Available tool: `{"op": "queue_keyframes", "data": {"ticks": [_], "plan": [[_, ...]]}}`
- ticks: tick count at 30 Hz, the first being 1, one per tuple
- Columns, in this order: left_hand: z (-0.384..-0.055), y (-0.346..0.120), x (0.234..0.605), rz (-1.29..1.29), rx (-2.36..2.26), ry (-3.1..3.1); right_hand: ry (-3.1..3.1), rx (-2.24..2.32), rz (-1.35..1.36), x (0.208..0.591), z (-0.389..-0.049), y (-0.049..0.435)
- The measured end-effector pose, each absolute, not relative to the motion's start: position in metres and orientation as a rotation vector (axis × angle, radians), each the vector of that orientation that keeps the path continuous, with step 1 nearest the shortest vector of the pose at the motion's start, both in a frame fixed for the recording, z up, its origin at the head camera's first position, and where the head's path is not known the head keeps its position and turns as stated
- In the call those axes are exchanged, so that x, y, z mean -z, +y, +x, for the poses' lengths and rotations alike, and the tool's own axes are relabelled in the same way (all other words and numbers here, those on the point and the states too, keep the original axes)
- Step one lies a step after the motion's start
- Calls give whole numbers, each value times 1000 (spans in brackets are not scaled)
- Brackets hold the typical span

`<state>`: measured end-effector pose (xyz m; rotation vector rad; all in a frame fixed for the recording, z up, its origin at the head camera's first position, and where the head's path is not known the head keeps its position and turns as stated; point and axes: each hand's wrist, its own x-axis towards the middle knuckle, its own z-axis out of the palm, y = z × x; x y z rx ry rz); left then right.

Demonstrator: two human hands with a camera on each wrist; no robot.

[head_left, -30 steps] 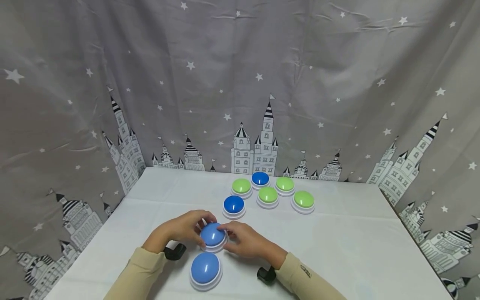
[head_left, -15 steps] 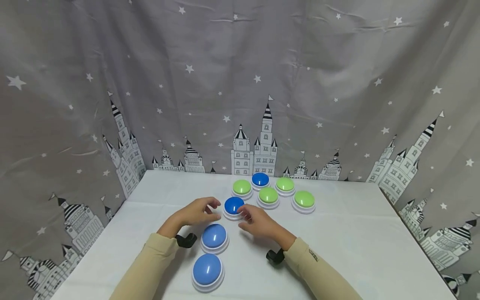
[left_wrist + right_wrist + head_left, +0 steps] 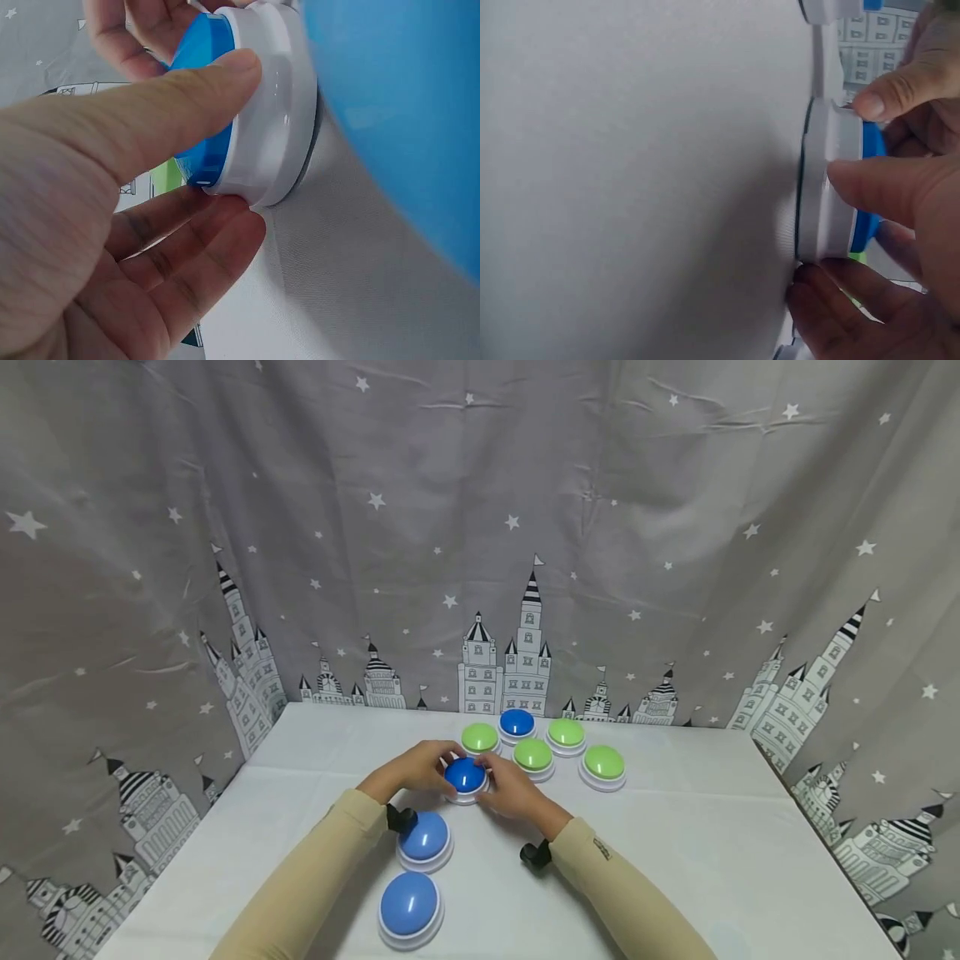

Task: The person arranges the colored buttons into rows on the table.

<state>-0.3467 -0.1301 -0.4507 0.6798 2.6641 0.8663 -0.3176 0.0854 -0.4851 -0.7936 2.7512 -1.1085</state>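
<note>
Both my hands hold a dark blue push button (image 3: 465, 774) with a round white base, which stands on the white-covered table. My left hand (image 3: 417, 768) grips its left side; in the left wrist view the thumb lies on the rim of the white base (image 3: 274, 112) and the other fingers curve round it. From the right, my right hand (image 3: 513, 789) has thumb and fingers about the same base, as the right wrist view shows. A light blue button (image 3: 424, 837) sits under my left wrist, and another light blue button (image 3: 408, 903) is nearer the front.
Behind the held button stand several green buttons, among them one at the left (image 3: 479, 737) and one at the right (image 3: 604, 762). A second dark blue button (image 3: 517, 722) is at the back. A grey castle-print curtain (image 3: 480, 527) hangs behind the table (image 3: 690, 852).
My hands have let go of the upper light blue button and moved forward to the nearer dark blue one, which they now hold. The other buttons have stayed in place.
</note>
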Motion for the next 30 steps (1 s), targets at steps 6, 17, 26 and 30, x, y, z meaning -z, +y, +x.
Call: {"op": "queue_keyframes", "data": {"ticks": [6, 17, 26, 30], "plan": [[-342, -127, 447, 745, -851, 2678, 2860, 964, -880, 485, -315, 85], [-289, -119, 433, 808, -821, 2723, 2829, 988, -937, 466, -273, 106], [-230, -125, 438, 1004, -791, 2702, 2687, 1018, -965, 462, -222, 121], [-209, -125, 441, 1030, -827, 2657, 2646, 1018, -970, 464, -203, 125]]}}
